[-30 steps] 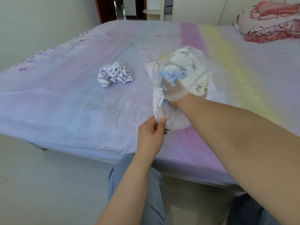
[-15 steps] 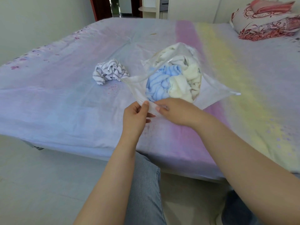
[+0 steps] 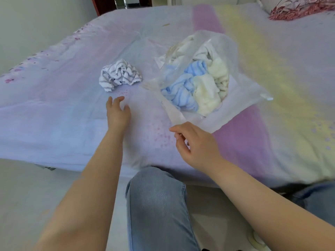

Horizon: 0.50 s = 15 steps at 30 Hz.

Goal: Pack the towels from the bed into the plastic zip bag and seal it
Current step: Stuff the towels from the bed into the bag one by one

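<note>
The plastic zip bag [image 3: 241, 105] lies open-mouthed on the bed [image 3: 54, 109], holding at least 1 blue towel [image 3: 183, 86] and 2 or more cream towels [image 3: 208, 91], while 1 striped towel [image 3: 119, 75] lies loose just to its left. The right hand [image 3: 195, 142] pinches the bag's near edge; the left hand [image 3: 117, 113], fingers relaxed and holding nothing, reaches toward the striped towel. Judged step: fetching the last towel; the next move calls for gathering it, pushing it in, then closing the zip.

No text, label, brand or number can be read anywhere, neither on the bag [image 3: 235, 109] nor on the bed [image 3: 54, 105] sheet around it.
</note>
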Each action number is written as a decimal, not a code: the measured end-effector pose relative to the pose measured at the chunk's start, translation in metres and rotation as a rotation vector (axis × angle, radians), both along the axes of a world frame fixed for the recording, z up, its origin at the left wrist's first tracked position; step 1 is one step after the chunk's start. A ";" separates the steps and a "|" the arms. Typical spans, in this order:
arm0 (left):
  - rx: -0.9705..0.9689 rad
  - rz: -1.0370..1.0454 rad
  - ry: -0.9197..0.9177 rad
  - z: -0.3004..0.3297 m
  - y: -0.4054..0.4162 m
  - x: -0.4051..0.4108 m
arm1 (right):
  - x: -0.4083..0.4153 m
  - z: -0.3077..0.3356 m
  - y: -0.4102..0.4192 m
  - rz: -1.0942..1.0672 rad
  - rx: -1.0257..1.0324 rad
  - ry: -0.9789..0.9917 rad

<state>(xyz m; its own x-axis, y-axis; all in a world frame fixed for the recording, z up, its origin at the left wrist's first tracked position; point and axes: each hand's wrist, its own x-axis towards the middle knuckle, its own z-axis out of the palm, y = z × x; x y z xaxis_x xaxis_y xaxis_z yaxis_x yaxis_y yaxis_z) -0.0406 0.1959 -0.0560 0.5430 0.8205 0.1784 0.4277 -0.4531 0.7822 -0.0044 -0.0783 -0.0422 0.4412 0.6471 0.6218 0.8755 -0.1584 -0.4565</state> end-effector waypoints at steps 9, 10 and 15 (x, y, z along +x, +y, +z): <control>-0.111 -0.020 0.345 -0.009 0.106 0.071 | 0.012 0.000 0.016 -0.043 0.023 0.177; -0.146 -0.033 0.284 -0.016 0.113 0.076 | 0.014 -0.001 0.017 -0.058 0.031 0.183; -0.074 -0.044 0.201 -0.033 0.134 0.085 | 0.014 -0.004 0.017 -0.111 0.080 0.289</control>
<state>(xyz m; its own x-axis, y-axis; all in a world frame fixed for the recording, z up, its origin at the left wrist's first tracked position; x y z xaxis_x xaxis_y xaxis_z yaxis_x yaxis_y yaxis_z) 0.0445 0.3302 -0.0885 0.5971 0.8022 0.0030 0.5595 -0.4191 0.7150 0.0094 -0.0616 -0.0458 0.6722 0.5394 0.5071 0.6870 -0.1990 -0.6989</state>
